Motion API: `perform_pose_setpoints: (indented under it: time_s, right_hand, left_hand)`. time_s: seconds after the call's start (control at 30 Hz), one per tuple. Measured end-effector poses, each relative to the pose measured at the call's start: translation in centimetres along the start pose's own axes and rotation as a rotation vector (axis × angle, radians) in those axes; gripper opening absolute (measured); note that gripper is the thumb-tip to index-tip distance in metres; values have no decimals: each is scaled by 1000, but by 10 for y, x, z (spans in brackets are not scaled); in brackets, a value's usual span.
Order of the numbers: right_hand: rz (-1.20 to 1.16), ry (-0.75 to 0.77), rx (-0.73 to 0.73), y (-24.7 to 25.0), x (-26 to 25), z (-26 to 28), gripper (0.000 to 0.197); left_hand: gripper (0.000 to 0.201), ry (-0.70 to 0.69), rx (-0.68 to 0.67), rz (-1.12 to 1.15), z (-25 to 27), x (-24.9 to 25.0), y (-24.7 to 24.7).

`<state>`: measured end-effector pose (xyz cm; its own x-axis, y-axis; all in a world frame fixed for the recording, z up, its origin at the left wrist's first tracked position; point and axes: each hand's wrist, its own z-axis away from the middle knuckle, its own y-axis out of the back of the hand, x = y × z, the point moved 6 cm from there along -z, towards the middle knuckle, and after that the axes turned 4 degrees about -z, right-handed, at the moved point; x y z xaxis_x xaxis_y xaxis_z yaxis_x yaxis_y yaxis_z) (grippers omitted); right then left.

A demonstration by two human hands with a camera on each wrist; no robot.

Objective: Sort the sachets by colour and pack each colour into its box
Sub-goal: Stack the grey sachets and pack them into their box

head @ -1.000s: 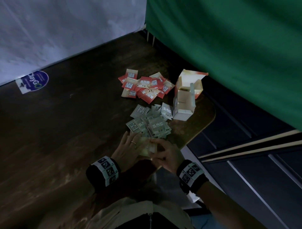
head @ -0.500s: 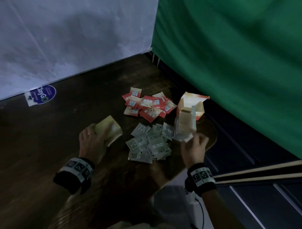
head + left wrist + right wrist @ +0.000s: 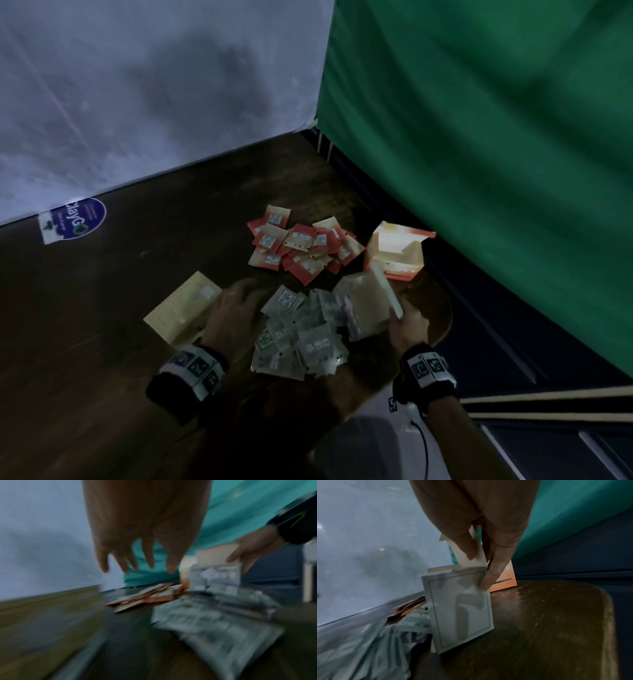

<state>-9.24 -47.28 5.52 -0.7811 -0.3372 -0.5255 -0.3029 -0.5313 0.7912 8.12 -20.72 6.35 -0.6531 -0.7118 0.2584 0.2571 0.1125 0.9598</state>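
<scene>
"PlayGO" sticker (image 3: 73,220) on table (image 3: 102,308)

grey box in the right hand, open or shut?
Open. The right hand pinches the raised top flap of the grey box, which stands beside the grey sachets. Contents cannot be seen.

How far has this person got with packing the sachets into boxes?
Done: red sachets and grey sachets lie in separate piles; the yellow box lies aside. In hand: the right hand grips the grey box. Left: both piles remain unpacked; the orange box stands open.
</scene>
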Motion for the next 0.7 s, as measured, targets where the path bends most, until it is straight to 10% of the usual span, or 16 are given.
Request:
perform_pose_setpoints:
  time_s: [0.17, 0.4, 0.7]
  right_hand:
    - [19, 106, -77, -6, -9, -5, 37]
    - [37, 148, -74, 21, -11, -26, 45]
    - [-34, 51, -95, 25, 11, -31, 34]
  left_hand:
    - [74, -120, -400, -36, -15, 65, -60]
    - [87, -397, -360, -182, -5, 122, -80]
    - [124, -683, -638, -511, -8, 148, -104]
